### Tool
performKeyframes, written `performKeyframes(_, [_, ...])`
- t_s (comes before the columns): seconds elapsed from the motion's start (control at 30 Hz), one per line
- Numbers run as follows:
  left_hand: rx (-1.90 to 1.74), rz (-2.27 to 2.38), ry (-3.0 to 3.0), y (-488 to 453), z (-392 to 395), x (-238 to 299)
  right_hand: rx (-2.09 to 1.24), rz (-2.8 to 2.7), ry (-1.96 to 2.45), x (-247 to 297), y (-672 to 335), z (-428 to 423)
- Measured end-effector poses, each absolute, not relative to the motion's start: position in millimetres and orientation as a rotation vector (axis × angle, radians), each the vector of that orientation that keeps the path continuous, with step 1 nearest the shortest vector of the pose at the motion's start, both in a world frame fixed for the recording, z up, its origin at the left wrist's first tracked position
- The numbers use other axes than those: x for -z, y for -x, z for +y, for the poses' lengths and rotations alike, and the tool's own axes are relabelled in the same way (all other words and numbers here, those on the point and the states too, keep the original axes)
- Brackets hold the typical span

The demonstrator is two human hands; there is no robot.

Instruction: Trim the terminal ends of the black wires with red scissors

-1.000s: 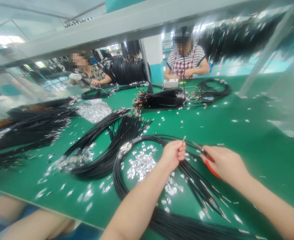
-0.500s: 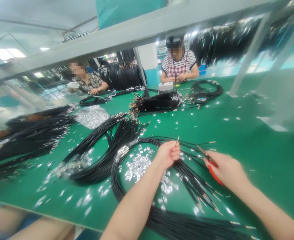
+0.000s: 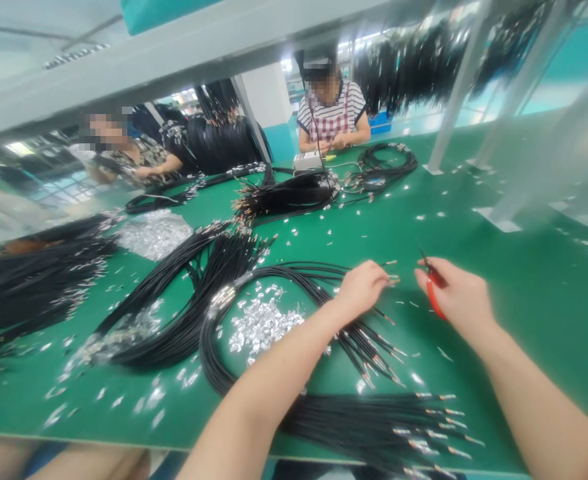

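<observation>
My left hand is closed around the end of a black cable, with bare copper-coloured tips showing just past the fingers. In my right hand is a pair of red-handled scissors, dark blades pointing up and away, apart from the cables. Below the left hand, the coiled bundle of black cables fans out its stripped ends to the right. A silvery band wraps that coil on its left side. Small silvery foil pieces lie heaped inside the loop.
More black cables lie along the near table edge. To the left are further bundles and a clear bag of silvery pieces. Two people work across the green table. White metal posts stand at the right.
My left hand has moved from holding one cable tip upright to gripping lower among the cable ends at right. The scissors have turned more upright and away from the cables. The view has shifted right.
</observation>
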State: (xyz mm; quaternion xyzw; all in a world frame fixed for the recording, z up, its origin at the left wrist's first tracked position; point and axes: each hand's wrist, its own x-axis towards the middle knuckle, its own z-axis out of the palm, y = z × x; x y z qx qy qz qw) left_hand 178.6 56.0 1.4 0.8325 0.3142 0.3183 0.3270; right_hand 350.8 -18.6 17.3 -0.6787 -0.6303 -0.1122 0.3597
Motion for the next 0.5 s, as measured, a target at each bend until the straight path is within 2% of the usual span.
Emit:
performKeyframes(0.07, [-0.691,0.809,-2.249,-182,56,15,0.275,-1.607,1.746,-14,-354,-17])
performKeyframes(0.23, [-0.789,0.949,-2.267,-163,47,11,0.244,-1.585,1.736,-14,-357,-17])
performKeyframes(0.37, [-0.191,0.551,-2.574,-143,27,-15,0.204,-1.593,1.728,-17,-355,-18])
performKeyframes(0.5, [0.059,0.566,-2.823,-138,12,-20,0.156,-1.615,1.74,-16,-351,-17])
